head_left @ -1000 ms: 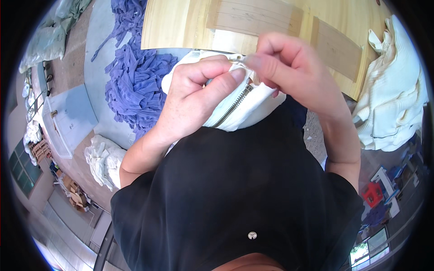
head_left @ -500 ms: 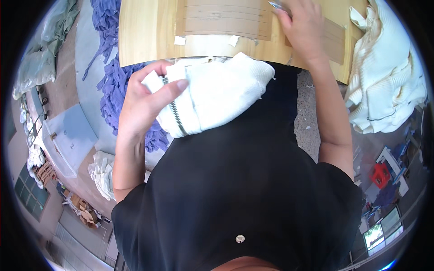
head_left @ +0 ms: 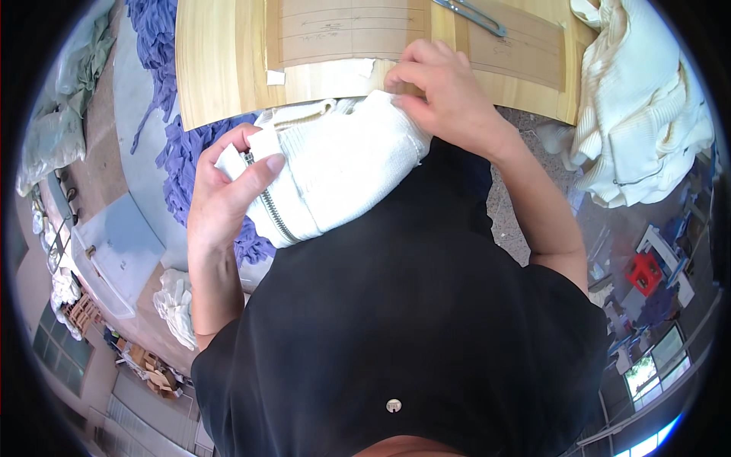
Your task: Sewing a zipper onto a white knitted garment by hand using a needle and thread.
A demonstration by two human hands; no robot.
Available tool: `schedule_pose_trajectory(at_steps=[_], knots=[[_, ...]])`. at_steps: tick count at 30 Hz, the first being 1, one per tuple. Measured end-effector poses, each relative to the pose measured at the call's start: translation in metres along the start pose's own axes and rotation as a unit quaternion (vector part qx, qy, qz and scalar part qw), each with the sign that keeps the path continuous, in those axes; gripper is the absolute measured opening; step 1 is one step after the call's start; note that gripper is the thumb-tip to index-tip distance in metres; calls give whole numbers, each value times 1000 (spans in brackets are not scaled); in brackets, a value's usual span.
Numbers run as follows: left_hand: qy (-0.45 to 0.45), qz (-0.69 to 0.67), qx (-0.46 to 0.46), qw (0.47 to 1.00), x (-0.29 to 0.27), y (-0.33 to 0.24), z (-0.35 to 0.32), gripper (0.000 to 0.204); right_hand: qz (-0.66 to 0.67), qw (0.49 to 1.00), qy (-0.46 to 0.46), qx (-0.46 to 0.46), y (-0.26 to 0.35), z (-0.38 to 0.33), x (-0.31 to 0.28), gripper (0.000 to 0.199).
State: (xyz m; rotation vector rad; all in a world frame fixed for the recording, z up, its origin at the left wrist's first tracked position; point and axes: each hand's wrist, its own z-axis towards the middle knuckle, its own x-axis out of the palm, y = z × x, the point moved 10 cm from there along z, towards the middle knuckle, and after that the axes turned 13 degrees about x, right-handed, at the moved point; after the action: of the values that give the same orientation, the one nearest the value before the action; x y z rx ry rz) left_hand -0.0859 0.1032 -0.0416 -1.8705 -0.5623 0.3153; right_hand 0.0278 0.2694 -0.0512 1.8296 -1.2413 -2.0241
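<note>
A white knit garment (head_left: pixel 343 167) with a metal zipper (head_left: pixel 276 213) lies bunched against my black shirt, just below the board's near edge. My left hand (head_left: pixel 228 179) is closed on its zippered end, thumb on top and fingers behind. At the garment's upper right edge is my right hand (head_left: pixel 449 95), thumb and index finger closing on the fabric with the other fingers curled. Silver thread snips (head_left: pixel 480 17) lie on the wooden board (head_left: pixel 228 68), beyond my right hand.
Brown paper sheets with drawn lines (head_left: pixel 346 30) and small white scraps (head_left: pixel 276 78) lie on the board. Purple fabric strips (head_left: pixel 179 164) hang in a heap at left. Another cream ribbed garment (head_left: pixel 636 114) is piled at right. Farther right sits a red crate (head_left: pixel 644 273).
My right hand has left the snips on the board and come down left to the garment's edge. My left hand keeps its hold, and the garment has shifted slightly left in view.
</note>
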Motion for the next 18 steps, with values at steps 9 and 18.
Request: schedule_pose_trajectory(at_steps=[9, 18], knots=[[17, 86, 90, 992, 2, -17, 4, 26, 399, 898, 157, 95, -21, 6, -4, 6], [131, 83, 187, 970, 70, -55, 24, 36, 362, 903, 230, 19, 74, 7, -28, 6]])
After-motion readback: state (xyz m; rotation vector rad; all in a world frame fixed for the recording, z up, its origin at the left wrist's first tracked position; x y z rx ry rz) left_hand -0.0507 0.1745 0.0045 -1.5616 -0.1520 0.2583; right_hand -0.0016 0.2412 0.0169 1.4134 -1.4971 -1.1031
